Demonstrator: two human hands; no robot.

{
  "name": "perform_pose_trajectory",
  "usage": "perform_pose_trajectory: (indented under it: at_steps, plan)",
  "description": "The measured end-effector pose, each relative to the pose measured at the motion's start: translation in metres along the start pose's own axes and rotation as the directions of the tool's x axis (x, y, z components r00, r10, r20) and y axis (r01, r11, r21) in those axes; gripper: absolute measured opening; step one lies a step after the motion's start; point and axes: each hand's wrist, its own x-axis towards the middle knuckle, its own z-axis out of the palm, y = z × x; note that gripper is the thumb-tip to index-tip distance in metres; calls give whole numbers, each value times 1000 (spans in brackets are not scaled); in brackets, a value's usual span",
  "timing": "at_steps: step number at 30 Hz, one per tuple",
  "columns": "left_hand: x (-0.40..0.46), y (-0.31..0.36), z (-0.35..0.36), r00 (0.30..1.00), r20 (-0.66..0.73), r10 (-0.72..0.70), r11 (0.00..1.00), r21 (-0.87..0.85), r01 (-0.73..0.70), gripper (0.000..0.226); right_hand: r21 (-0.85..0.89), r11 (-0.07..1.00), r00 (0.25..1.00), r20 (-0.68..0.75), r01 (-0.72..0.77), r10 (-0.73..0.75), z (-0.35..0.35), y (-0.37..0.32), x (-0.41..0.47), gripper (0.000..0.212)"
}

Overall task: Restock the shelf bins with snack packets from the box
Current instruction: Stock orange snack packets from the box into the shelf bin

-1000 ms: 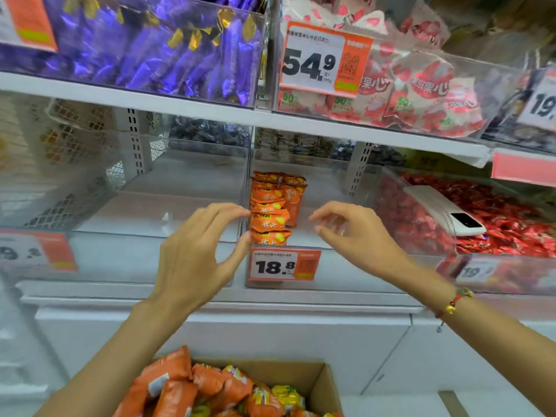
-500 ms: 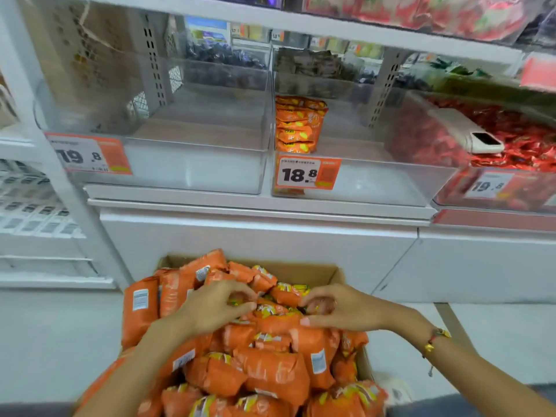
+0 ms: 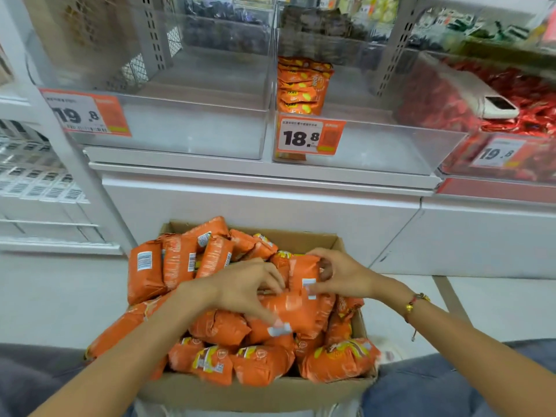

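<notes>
Resting on the heaped box (image 3: 301,395), an orange packet (image 3: 304,275) is pinched by the curled fingers of the right hand (image 3: 343,276). The packets just below are gripped by the left hand (image 3: 243,288) fingers. A stocked shelf bin (image 3: 361,145) is seen well above both.

Bright, even light falls from overhead, leaving only faint shadows among the snack packets (image 3: 270,314). The clear bin fronts (image 3: 186,127) carry a milky glare, and wide-angle distortion bows the shelf uprights (image 3: 75,164) at the edges, where detail blurs; the fingers (image 3: 272,278) are slightly smeared

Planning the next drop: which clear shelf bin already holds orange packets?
The middle bin, tagged 18.8: an orange stack at its left wall. The left bin, tagged 19.8, shows none.
</notes>
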Motion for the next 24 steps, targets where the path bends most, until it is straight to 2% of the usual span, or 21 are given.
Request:
perform_pose_trajectory:
  at_steps: [2,4,6,8,10,12,14,16,19,20,22,24]
  plan:
    - [3,4,-6,996,-87,27,953,-299,-52,49,148,989,997,-73,-28,39,0,-4,3,53]
    - [2,6,-18,962,-269,-44,793,-595,-130,42,358,930,980,-140,-84,142,-2,-10,6,62]
    - [4,2,-23,919,-343,-194,622,-768,-155,33,559,824,963,-161,-93,218,-7,-18,10,67]
    - [7,4,-29,904,-297,-309,387,-907,-165,28,717,692,970,-99,-86,223,-14,-27,13,65]
    - [7,9,-34,903,-236,-359,172,-968,-185,26,845,525,977,-13,-102,212,-18,-41,13,52]
    - [7,16,-38,908,-209,-363,76,-978,-195,32,912,388,979,59,-131,193,-20,-57,14,45]
    - [10,22,-38,921,-212,-327,52,-977,-207,31,922,360,981,83,-143,177,-20,-67,15,46]
    - [14,26,-38,917,-222,-332,64,-975,-213,27,892,429,980,69,-144,185,-20,-73,18,51]
    - [14,25,-41,878,-246,-410,239,-958,-156,61,755,646,970,-52,-117,237,-27,-80,18,81]
    - [14,23,-42,874,-239,-423,288,-950,-121,69,715,689,964,-86,-118,253,-31,-83,16,84]
    - [14,21,-46,864,-235,-445,298,-949,-105,69,653,746,954,-126,-128,274,-41,-88,11,79]
    - [11,27,-54,851,-288,-440,302,-939,-162,71,592,798,948,-178,-112,265,-51,-95,5,70]
